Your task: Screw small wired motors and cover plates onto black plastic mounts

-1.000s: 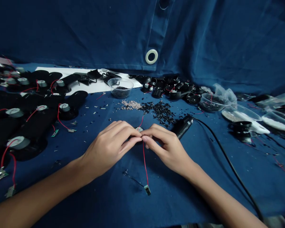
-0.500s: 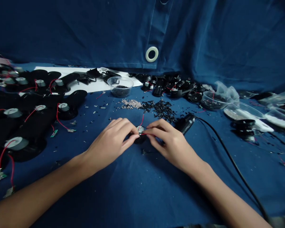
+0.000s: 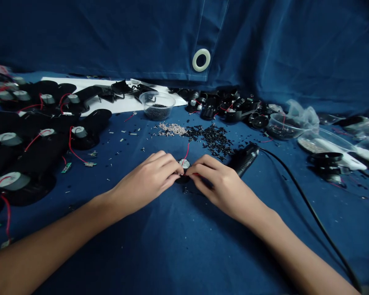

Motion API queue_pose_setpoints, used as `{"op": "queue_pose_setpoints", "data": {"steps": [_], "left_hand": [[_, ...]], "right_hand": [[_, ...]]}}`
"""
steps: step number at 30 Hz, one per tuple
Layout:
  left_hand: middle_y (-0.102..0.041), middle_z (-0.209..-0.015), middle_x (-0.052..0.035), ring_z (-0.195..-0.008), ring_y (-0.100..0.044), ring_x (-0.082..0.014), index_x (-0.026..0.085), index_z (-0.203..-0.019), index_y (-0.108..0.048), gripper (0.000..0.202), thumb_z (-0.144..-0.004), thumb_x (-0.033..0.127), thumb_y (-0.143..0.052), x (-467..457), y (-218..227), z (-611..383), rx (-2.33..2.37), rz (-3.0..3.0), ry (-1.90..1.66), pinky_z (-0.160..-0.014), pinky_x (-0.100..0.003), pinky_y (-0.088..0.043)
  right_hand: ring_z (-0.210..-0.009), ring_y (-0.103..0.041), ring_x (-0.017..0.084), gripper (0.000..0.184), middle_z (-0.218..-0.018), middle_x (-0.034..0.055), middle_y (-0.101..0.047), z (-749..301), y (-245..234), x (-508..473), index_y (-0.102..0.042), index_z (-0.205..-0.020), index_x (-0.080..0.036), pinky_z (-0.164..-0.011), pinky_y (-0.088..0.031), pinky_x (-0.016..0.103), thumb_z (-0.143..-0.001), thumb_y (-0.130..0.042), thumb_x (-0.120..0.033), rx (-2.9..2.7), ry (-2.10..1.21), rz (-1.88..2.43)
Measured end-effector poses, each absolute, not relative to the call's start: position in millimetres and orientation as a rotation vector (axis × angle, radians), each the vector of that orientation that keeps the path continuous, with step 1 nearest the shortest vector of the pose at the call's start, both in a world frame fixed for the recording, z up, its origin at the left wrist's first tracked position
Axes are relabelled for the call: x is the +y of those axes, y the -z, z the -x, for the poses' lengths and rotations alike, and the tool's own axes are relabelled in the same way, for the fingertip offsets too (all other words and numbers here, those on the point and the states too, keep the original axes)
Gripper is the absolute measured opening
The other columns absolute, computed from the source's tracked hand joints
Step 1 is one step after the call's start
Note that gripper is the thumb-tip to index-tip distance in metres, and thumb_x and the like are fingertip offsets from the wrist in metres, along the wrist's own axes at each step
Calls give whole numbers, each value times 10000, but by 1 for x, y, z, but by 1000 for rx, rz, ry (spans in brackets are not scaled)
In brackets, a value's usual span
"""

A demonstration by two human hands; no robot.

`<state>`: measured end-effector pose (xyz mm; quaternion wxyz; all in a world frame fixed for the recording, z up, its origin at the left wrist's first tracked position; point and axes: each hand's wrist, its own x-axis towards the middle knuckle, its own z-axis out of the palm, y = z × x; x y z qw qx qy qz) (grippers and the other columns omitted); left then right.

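In front of me a small motor [image 3: 185, 163] with a pale top stands in a round black housing [image 3: 182, 179], partly covered by my fingers. One red wire [image 3: 187, 151] rises from the motor. My left hand [image 3: 155, 174] is closed in a pinch at the housing's left side; what lies between its fingertips is too small to make out. From the right, my right hand [image 3: 213, 174] pinches a red wire end close to the left fingertips. Just beyond the right hand lies a black corded tool [image 3: 246, 159].
Black housings with motors [image 3: 12, 182] and red wires fill the left. Behind my hands are piles of silver screws [image 3: 173, 129] and black pieces [image 3: 215, 139], plus a clear tub [image 3: 157, 106]. A black cable [image 3: 298, 200] runs along the right, near more tubs [image 3: 284, 126].
The view has shifted slightly. Both hands stay pinched at the motor, with the fingertips a little lower against the housing, and more of the motor's top shows.
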<state>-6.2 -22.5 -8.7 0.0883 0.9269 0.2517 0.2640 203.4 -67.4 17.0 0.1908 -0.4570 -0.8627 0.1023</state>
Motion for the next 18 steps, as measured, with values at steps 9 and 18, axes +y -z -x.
{"op": "queue_pose_setpoints", "data": {"steps": [9,18], "left_hand": [[-617,-921,-27,-910,-509,-171,166,-967,-618,144,-942,195,-479,-19,6,7,691,-2793,-748,-848,-313,-411],[-611,-920,-40,-899,-505,-165,166,-977,-641,189,-952,214,-459,-14,5,9,608,-2848,-715,-840,-301,-423]], "right_hand": [[-807,-523,134,181,-950,46,-521,-203,-20,-67,-559,-1015,-184,-758,-440,279,-938,-395,-186,-2457,-320,1334],[-845,-542,130,187,-981,45,-540,-203,-21,-68,-579,-1034,-202,-803,-446,273,-941,-419,-227,-2471,-374,1312]]}}
